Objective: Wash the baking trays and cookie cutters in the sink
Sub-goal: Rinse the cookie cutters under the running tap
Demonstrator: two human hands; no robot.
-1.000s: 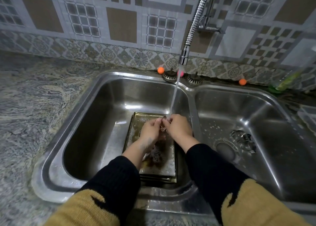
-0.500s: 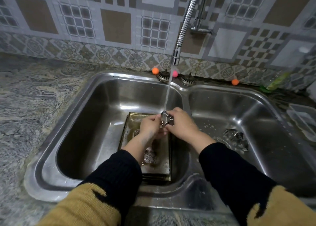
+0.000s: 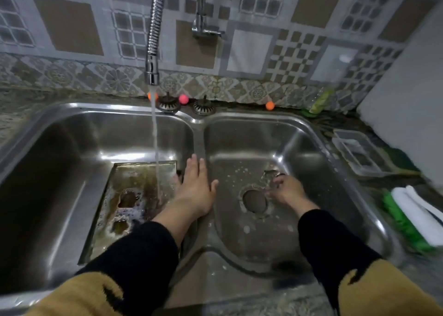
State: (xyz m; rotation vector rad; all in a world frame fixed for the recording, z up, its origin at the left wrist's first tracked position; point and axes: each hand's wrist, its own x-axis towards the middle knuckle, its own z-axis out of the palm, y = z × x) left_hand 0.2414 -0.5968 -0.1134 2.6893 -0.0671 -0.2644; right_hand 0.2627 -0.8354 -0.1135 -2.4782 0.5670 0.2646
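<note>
Down in the left basin lies the baking tray (image 3: 134, 196), square and brass-coloured, its floor streaked brown and dotted with suds, with a couple of small cookie cutters (image 3: 128, 198) sitting in the foam (their shapes are too blurred to name). Water (image 3: 156, 148) from the tap (image 3: 153, 40) falls straight onto the tray's far right part. The left hand (image 3: 195, 188) rests with straight, spread fingers over the divider between the basins, just beside the tray's right edge, its grip wide and holding nothing. In the right basin, the right hand (image 3: 287, 191) reaches beside the drain hole (image 3: 255, 201), its fingers curled at a small pile of metal cutters (image 3: 269, 180); motion blur hides whether that grip is closed on one. The steel sink (image 3: 72, 114) is flecked with soap. On the bench at the right stand a clear plastic box (image 3: 357, 152) and a green-and-white sponge (image 3: 417, 220).
</note>
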